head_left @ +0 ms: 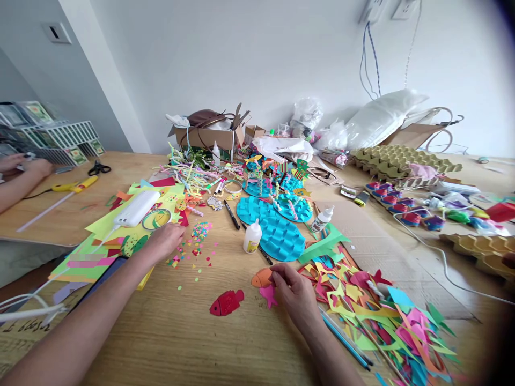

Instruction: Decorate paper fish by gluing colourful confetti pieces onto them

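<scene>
1. The right hand (293, 289) is pinching an orange paper fish (260, 278) near its tail end; the thumb and forefinger are meeting on it, leaving almost no gap, and the fish's head is pointing left, away from these fingers.
2. Just to the near left of these fingers, a pink paper shape (268, 296) is lying on the wooden table (181, 343); whether the orange fish is touching it, I cannot tell.
3. Farther left of the right fingers, and a little nearer to the person, a red paper fish (226, 303) is lying flat, its head pointing left.
4. The left hand (166, 242) is reaching over the edge of the coloured paper sheets (100, 225). Its fingers are bending downward; I cannot tell how far they are opening, or whether they are gripping something.
5. Just right of the left fingers, small confetti (200, 230) is lying scattered.
6. Beyond the right fingers, slightly left, a glue bottle (252, 238) is standing upright, and a blue bumpy board (284, 238) is lying behind it.
7. To the right of the right fingers, a heap of paper scraps (378, 321) is spreading.
8. Well left of the left fingers, another person's hand (38, 169) is showing near a yellow glue gun (85, 185).
</scene>
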A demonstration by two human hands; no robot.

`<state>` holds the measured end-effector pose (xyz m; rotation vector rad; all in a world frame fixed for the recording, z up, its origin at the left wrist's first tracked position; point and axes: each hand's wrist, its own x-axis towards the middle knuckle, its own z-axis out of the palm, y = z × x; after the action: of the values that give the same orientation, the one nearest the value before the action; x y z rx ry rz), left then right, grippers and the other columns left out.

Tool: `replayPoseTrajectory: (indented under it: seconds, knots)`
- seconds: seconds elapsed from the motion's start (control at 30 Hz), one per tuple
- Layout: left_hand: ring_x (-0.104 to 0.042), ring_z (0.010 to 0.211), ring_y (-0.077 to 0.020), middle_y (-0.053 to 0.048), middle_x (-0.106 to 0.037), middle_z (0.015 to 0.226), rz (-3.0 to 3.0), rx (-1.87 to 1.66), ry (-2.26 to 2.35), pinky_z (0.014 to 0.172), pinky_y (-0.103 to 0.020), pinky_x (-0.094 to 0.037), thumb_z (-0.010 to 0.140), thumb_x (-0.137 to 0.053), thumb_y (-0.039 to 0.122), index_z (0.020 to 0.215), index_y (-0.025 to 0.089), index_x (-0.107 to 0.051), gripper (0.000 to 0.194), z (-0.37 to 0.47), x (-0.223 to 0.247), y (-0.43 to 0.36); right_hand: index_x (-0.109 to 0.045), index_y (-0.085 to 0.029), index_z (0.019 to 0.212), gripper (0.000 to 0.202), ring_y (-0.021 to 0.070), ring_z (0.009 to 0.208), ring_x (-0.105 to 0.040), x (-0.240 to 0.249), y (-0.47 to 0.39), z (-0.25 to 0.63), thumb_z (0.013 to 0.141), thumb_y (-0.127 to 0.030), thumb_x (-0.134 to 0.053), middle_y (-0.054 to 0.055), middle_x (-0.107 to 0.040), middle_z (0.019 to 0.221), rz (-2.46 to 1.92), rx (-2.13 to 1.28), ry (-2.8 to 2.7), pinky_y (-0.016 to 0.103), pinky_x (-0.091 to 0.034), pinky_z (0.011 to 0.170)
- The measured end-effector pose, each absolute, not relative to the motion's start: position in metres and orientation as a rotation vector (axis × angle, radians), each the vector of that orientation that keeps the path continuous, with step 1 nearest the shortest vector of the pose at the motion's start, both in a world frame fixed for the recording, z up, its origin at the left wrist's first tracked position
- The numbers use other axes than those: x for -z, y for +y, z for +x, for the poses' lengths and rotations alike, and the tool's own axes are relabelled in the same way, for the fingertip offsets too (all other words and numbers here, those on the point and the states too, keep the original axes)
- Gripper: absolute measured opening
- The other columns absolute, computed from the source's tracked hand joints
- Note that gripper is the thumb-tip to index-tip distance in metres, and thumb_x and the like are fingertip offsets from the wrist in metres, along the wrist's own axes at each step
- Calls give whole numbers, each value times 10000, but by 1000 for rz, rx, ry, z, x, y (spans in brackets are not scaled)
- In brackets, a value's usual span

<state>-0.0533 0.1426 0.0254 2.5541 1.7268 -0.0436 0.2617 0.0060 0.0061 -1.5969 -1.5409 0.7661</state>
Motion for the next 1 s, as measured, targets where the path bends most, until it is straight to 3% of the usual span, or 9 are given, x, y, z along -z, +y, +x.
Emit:
replayPoseTrajectory:
  seconds: [0.3, 0.57, 0.77, 1.0]
  knots:
    - [-502, 613, -146, 15, -547, 620, 2233, -261, 1683, 575, -225, -349, 649, -403, 253, 626, 190, -528, 142, -60, -39, 144, -580, -183, 791, 184, 164, 584, -598, -10, 6, 259, 767, -287, -431, 30, -646, 652, -1607, -741, -1533, 238, -451, 527]
    - [-495, 560, -131, 29, -505, 601, 1862, -470, 1570, 526, -225, -400, 630, -426, 448, 702, 175, -511, 295, -60, -45, 128, -582, -182, 783, 191, 159, 581, -601, -12, 6, 258, 775, -289, -424, 27, -647, 646, -1606, -730, -1587, 227, -445, 517]
    - [-492, 555, -114, 34, -510, 619, 1530, -661, 1471, 526, -217, -406, 575, -560, 406, 696, 170, -518, 268, -54, -48, 119, -576, -186, 804, 197, 158, 560, -587, -11, 4, 256, 786, -300, -417, 24, -636, 643, -1618, -733, -1610, 232, -434, 502]
    - [-465, 529, -111, 41, -513, 594, 1625, -565, 1409, 486, -207, -375, 610, -536, 359, 669, 172, -533, 196, -39, -42, 102, -575, -186, 811, 183, 157, 609, -595, -14, 0, 252, 800, -284, -420, 25, -640, 668, -1568, -789, -1654, 226, -432, 527]
